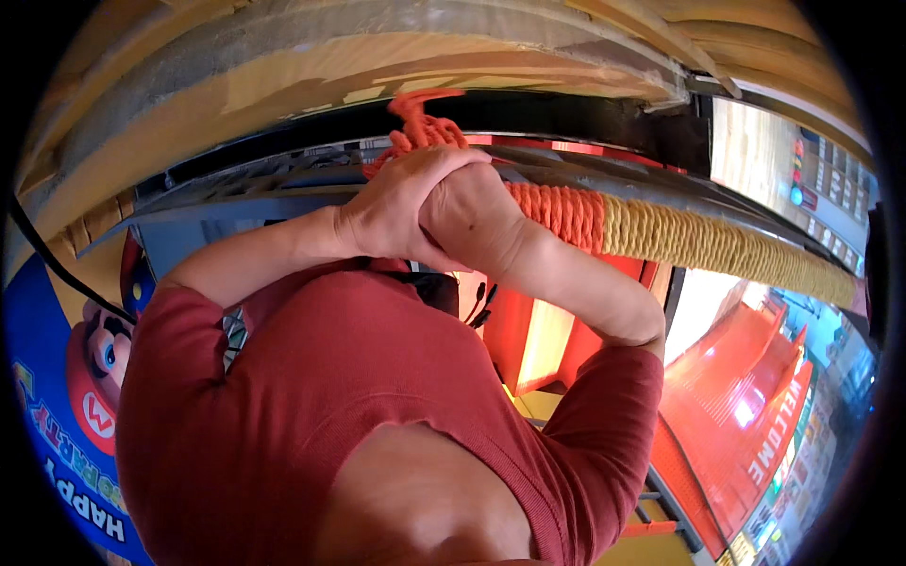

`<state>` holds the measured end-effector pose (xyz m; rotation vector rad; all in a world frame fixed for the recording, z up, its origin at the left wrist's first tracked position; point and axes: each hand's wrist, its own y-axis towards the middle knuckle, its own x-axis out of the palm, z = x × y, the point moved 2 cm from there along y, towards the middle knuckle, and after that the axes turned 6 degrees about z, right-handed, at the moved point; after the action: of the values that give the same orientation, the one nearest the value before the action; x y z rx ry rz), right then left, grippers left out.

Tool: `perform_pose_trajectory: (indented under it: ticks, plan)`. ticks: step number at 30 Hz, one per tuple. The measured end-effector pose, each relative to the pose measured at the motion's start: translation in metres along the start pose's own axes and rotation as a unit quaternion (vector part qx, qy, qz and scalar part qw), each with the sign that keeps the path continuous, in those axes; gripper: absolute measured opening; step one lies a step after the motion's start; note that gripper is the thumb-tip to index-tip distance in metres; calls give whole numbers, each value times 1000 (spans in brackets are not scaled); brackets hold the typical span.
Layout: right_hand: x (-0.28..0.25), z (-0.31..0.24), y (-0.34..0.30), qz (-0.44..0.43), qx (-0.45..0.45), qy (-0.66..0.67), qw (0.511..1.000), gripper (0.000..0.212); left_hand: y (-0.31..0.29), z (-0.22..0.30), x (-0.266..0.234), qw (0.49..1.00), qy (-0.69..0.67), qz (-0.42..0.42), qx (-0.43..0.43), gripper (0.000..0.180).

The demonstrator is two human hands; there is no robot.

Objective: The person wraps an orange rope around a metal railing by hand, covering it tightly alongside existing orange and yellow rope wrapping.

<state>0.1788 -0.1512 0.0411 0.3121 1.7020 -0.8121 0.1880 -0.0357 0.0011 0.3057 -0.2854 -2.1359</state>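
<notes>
A pole wrapped in coils of yellow rope [727, 247] and orange rope [562, 215] runs from the right side towards my hands. My left hand [392, 203] presses against my right hand [474, 215], its fingers reaching over the right one. My right hand is closed at the end of the orange coils, with its back towards me. A loose bundle of orange cord [422, 132] sticks up just beyond both hands. The hands hide where the bundle meets the pole, and most fingertips are out of sight.
Behind the pole runs a dark metal rail [274, 206]. A curved wooden beam [283, 71] spans the top. On the left hangs a blue banner [47, 415] with a cartoon figure, near a black cable [58, 264]. A red sheet with lettering [731, 415] lies low on the right.
</notes>
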Motion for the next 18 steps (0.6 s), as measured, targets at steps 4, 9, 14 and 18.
perform_pose_trajectory:
  ticks: [4,9,14,18]
  plan:
    - [-8,-4,3,-53,-13,-32,998,27,7,0,-4,1000,7,-3,21,103]
    - [-12,-1,-2,-16,-50,-29,998,24,4,-12,-4,999,21,-18,22,98]
    - [-12,4,-16,27,-44,-15,999,23,16,-1,2,1000,-5,-25,11,99]
    - [-25,13,-6,-66,18,44,997,26,30,-4,-3,998,-10,-34,56,102]
